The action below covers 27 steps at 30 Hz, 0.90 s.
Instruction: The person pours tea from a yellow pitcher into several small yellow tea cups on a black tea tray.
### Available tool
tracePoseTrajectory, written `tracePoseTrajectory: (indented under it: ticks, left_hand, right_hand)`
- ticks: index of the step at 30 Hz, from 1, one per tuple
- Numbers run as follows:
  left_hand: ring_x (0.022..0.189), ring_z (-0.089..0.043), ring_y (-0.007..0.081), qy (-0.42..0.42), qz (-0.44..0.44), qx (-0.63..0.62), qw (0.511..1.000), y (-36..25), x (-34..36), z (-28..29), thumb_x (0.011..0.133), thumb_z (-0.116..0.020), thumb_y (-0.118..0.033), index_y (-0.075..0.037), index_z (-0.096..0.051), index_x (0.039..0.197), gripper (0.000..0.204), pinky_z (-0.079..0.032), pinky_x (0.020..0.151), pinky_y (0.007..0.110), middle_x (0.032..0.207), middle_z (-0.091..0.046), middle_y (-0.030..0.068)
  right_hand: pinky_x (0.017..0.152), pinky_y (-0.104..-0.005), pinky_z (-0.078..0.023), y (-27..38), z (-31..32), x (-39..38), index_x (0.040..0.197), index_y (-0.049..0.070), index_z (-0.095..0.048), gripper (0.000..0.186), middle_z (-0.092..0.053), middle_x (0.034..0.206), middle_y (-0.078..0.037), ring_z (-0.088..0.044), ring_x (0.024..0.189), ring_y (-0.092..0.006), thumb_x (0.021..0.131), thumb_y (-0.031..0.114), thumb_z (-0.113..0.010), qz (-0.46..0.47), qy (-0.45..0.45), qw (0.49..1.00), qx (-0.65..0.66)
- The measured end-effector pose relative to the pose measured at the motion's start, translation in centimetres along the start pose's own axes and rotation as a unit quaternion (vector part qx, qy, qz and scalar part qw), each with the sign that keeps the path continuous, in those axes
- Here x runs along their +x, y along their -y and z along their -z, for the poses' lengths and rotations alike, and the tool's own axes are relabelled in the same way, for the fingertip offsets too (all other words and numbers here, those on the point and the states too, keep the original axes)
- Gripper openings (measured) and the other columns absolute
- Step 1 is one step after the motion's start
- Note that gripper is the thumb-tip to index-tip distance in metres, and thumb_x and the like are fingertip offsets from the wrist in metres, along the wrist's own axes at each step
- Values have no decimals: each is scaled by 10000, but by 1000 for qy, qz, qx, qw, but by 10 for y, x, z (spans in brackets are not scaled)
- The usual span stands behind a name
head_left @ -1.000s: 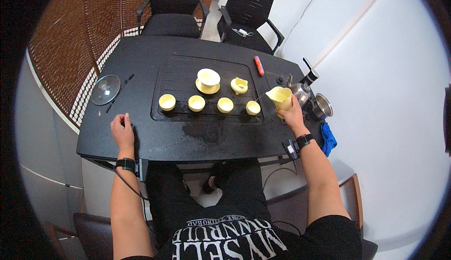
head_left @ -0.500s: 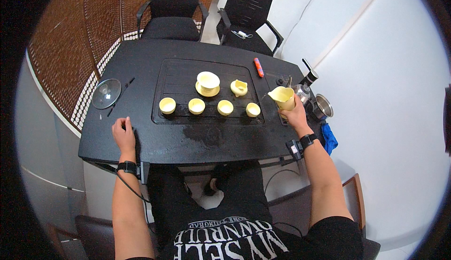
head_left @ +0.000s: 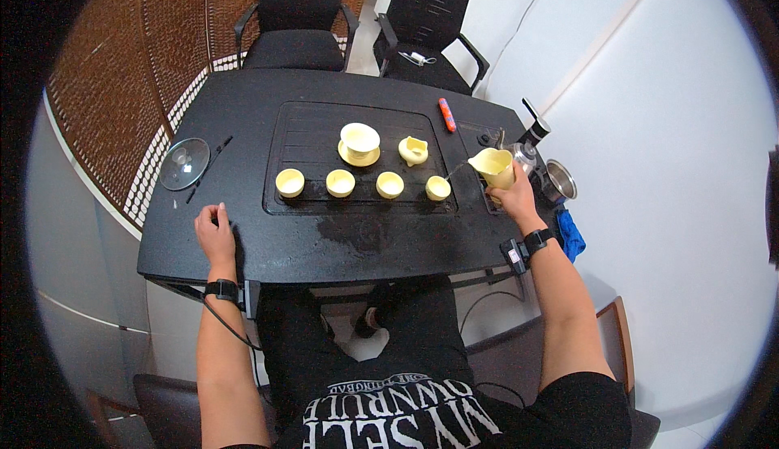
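Note:
My right hand [head_left: 514, 198] is wrapped round a pale yellow pitcher [head_left: 492, 166], tilted with its spout to the left. From the spout a thin stream of liquid runs down to the rightmost yellow cup [head_left: 438, 188] on the black tea tray [head_left: 280, 136]. To its left, in the same row, stand a second cup [head_left: 389, 185], a third cup [head_left: 341, 183] and another cup [head_left: 290, 183]. Behind them sit a lidded bowl on a saucer [head_left: 359, 144] and a small yellow strainer holder [head_left: 413, 151]. My left hand [head_left: 215, 234] rests on the table, empty, fingers loosely curled and apart from the thumb.
At the right edge are a kettle [head_left: 523, 155], a steel pot [head_left: 560, 181] and a blue cloth [head_left: 571, 236]. A glass lid [head_left: 185, 164] and a thin black stick [head_left: 209, 168] lie at left. An orange-red tube [head_left: 447, 115] lies beyond the tray. Wet patches mark the table's near part.
The pitcher has tipped further and shifted slightly right. Its stream, short before, now extends to the rightmost cup. My left hand has stayed in place.

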<state>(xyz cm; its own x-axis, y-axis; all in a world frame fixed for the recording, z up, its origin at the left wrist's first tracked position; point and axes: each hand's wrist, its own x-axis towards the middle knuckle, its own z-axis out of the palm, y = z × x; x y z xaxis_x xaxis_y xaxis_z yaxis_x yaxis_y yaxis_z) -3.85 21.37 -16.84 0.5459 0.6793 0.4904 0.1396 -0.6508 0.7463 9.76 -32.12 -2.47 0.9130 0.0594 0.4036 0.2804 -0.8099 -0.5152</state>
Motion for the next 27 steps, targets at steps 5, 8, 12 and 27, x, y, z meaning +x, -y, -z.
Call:
tracePoseTrajectory:
  ticks: [5, 8, 12, 27]
  left_hand:
    - [831, -512, 290, -1, -5, 1, 1000, 1, 0, -2, 880, -567, -246, -12, -567, 802, 247, -408, 764, 392, 801, -588, 119]
    - [832, -511, 293, 3, -2, -8, 1000, 2, 0, -2, 880, -567, -246, -10, -566, 801, 249, -407, 761, 396, 801, -588, 122]
    - [824, -510, 294, -5, 3, -18, 1000, 1, 0, -4, 881, -568, -242, -8, -564, 797, 248, -407, 753, 400, 796, -585, 124]
    - [807, -511, 278, -7, -2, -7, 1000, 3, -1, -3, 884, -572, -236, -14, -568, 801, 236, -418, 741, 383, 790, -584, 117]
  right_hand:
    - [940, -322, -409, -9, -1, 1, 1245, 36, -467, 754, -575, 1136, -133, -549, 1069, -268, 563, 80, -786, 11, -3, 1000, 9]
    - [945, -328, -409, -2, 2, 0, 1229, 37, -471, 727, -566, 1139, -137, -543, 1076, -275, 571, 65, -776, 9, 2, 1000, 13]
    - [939, -332, -412, -4, 0, -2, 1210, 37, -483, 701, -572, 1131, -133, -548, 1064, -273, 573, 65, -773, 18, -22, 1000, 10]
    - [930, -340, -422, 5, 2, -5, 1221, 37, -482, 710, -577, 1136, -143, -555, 1065, -286, 576, 58, -777, 2, -6, 1000, 14]
